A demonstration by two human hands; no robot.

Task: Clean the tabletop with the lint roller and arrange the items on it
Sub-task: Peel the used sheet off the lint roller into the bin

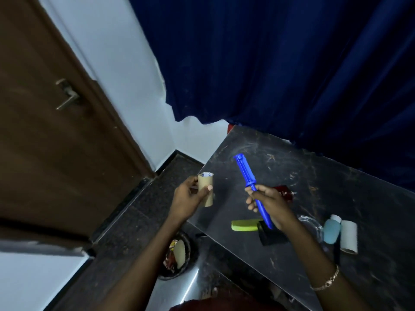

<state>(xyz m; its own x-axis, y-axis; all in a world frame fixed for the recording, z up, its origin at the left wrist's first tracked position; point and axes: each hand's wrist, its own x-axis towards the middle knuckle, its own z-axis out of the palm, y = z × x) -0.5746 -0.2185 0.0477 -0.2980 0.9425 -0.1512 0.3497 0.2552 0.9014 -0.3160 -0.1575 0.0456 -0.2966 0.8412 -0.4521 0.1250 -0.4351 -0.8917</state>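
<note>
My left hand (189, 196) grips a tan cardboard roll (206, 189), held upright just off the table's left edge. My right hand (269, 202) holds the blue lint roller handle (250, 182) by its lower part, its bare spindle pointing up and left over the dark tabletop (314, 173). The handle and the roll are apart. On the table lie a green object (243, 225), a black block (271, 236), a dark red item (284, 191), a light blue bottle (332, 230) and a white roll (348, 236).
Dust and hair specks cover the tabletop. A glass dish (311, 223) sits beside the bottle. A black bin (177, 254) with rubbish stands on the floor under the table's left edge. A blue curtain (280, 63) hangs behind, a brown door (56, 108) at left.
</note>
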